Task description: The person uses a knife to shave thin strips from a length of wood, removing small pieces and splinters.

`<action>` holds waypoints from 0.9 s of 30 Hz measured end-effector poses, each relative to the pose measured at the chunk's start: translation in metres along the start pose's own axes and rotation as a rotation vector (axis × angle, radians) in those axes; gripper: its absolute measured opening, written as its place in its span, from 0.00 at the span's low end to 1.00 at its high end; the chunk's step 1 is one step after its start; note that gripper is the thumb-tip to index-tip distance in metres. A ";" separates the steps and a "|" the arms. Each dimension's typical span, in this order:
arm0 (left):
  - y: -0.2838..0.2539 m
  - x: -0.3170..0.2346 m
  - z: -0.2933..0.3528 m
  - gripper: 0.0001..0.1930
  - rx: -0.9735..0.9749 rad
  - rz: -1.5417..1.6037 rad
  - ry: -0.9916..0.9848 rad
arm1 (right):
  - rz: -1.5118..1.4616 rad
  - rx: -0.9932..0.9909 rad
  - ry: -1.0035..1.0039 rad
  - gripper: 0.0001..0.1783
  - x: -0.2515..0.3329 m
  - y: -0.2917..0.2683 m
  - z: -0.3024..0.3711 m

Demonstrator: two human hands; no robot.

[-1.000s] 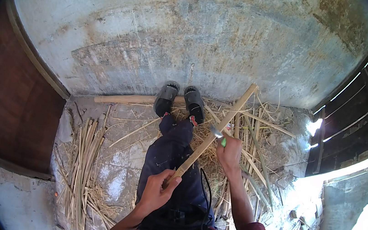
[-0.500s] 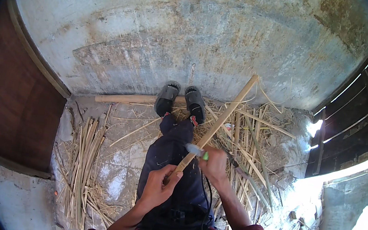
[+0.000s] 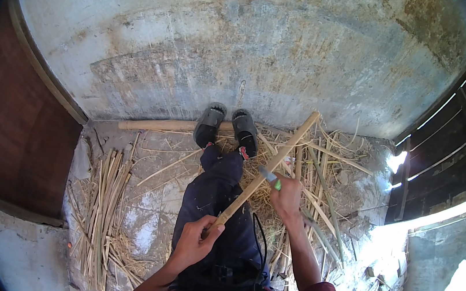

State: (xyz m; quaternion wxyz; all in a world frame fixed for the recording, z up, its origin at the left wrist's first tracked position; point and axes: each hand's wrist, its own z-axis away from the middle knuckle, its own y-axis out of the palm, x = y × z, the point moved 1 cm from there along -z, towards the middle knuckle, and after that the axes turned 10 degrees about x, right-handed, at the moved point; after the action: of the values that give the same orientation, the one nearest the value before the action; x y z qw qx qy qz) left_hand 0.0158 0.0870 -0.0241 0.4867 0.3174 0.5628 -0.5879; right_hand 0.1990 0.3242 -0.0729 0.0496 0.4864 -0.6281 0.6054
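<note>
A long, pale split bamboo strip slants from my lap up and away to the right, over the floor litter. Its near end sits pinched between the thumb and fingers of my left hand. Around the green handle of a knife the fingers of my right hand are wrapped, and its grey blade lies across the strip at about mid-length. Most of the handle is hidden inside the fist.
Bundled bamboo strips lie on the floor at left, with more strips and shavings at right. A bamboo pole runs along the wall base behind my shoes. A black cable hangs over my lap.
My right hand and the knife have slid farther along the strip, away from my left hand. The strip's far end has dropped lower, and my left hand has shifted slightly toward me.
</note>
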 end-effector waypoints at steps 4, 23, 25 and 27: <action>0.004 0.000 -0.006 0.11 -0.005 0.015 0.030 | -0.012 0.126 -0.168 0.11 0.029 0.000 0.016; 0.001 -0.014 0.014 0.11 0.002 -0.038 0.061 | 0.049 -0.173 0.020 0.08 -0.034 -0.022 -0.032; 0.000 -0.009 0.018 0.11 0.007 -0.041 0.064 | 0.036 -0.178 0.117 0.10 -0.047 -0.027 -0.040; 0.001 -0.002 0.023 0.11 0.020 -0.044 0.072 | 0.012 -0.238 0.150 0.13 -0.065 -0.031 -0.048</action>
State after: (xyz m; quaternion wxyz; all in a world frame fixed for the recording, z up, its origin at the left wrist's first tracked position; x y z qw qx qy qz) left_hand 0.0218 0.0650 -0.0188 0.4499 0.3305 0.5809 -0.5923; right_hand 0.2283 0.4053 -0.0799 0.1502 0.4267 -0.6927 0.5617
